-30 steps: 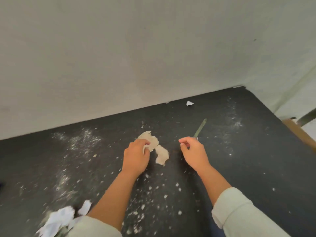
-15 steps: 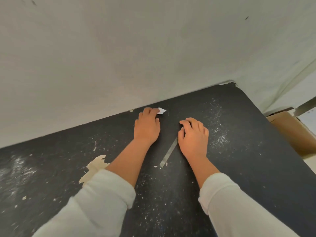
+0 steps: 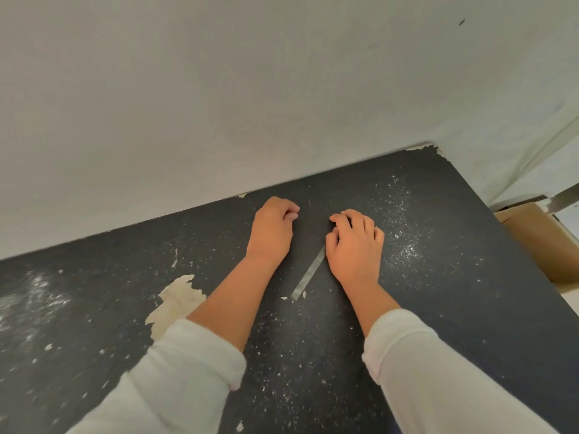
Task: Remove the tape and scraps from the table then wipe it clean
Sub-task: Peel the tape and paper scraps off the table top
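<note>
On the black table [image 3: 470, 277] a thin grey tape strip [image 3: 308, 274] lies flat and slanted between my wrists. My right hand [image 3: 354, 242] rests over its upper end, fingers bent with the tips on the tabletop and the thumb beside the strip. My left hand [image 3: 272, 228] is near the back edge, its fingers curled closed; the small white scrap that lay at its fingertips is hidden. A torn beige paper patch [image 3: 178, 300] sticks to the table left of my left forearm. White crumbs and dust [image 3: 404, 245] are scattered over the surface.
A pale wall [image 3: 282, 89] runs directly behind the table's back edge. A brown cardboard box [image 3: 539, 239] stands off the right edge. Torn beige residue [image 3: 423, 148] marks the far right corner.
Both hands moved from the beige patch toward the back edge. My left fingers closed where the white scrap lay, and the scrap is gone from view. My right hand stays on the tape's upper end.
</note>
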